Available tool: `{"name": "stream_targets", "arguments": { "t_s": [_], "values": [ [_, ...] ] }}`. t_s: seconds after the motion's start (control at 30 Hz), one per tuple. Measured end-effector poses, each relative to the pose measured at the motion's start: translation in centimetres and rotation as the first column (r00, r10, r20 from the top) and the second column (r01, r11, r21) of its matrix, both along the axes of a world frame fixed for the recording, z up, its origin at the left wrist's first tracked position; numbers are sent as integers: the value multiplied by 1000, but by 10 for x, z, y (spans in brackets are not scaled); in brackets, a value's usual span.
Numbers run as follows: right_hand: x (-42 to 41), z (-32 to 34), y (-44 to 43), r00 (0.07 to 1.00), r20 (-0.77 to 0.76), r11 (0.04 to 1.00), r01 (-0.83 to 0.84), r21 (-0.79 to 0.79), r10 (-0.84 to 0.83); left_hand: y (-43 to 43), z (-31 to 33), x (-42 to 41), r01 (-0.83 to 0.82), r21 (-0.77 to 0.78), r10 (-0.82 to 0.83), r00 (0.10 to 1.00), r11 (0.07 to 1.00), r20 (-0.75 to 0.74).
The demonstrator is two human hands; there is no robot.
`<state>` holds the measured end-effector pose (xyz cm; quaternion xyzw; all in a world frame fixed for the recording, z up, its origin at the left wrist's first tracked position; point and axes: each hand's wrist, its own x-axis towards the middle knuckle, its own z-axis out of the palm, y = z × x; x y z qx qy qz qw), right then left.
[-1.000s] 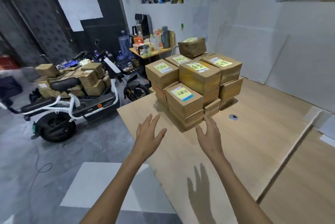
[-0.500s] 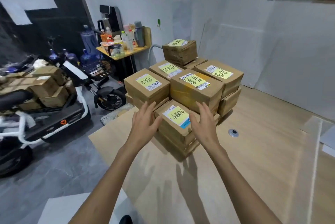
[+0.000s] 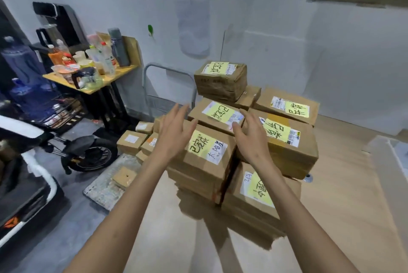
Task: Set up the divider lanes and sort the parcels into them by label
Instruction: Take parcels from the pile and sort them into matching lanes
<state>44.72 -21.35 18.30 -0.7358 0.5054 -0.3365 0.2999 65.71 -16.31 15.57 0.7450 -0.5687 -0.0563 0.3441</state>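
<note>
A stack of brown cardboard parcels with yellow handwritten labels stands on the wooden platform. My left hand hovers with straight fingers over the left edge of the front-left parcel. My right hand hovers with spread fingers between that parcel and the large parcel to its right. Neither hand holds anything. Behind them lies a middle parcel, a top parcel and a far-right parcel. A lower front parcel sits below my right forearm.
A scooter stands on the grey floor at the left. A small yellow table crowded with bottles is against the wall. Small boxes lie on the floor beside a metal frame. A floor mat lies near the platform edge.
I have stepped closer to the stack. Both hands have risen from the low front parcel to the higher parcels behind it, fingers still straight.
</note>
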Motion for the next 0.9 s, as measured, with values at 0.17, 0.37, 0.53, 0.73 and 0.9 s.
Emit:
{"name": "stream_targets", "arguments": {
  "t_s": [0.17, 0.37, 0.53, 0.73, 0.9],
  "values": [
    [35, 11, -40, 997, -1, 997, 83, -8, -83, -57, 14, 40, 60, -9, -60, 997, 998, -38],
    [60, 17, -108, 985, 32, 985, 170, -27, -169, -140, 32, 65, 133, -28, -135, 989, 991, -67],
    [79, 14, -167, 974, 120, 981, 195, 6, -194, -213, 34, 80, 125, 4, -123, 982, 992, -140],
    [103, -1, -202, 960, 197, 980, 185, 79, -197, -262, 19, 88, 143, 77, -119, 960, 987, -254],
    [105, -5, -200, 953, 204, 975, 213, 69, -223, -257, 16, 83, 147, 46, -129, 951, 988, -283]
  ]
}}
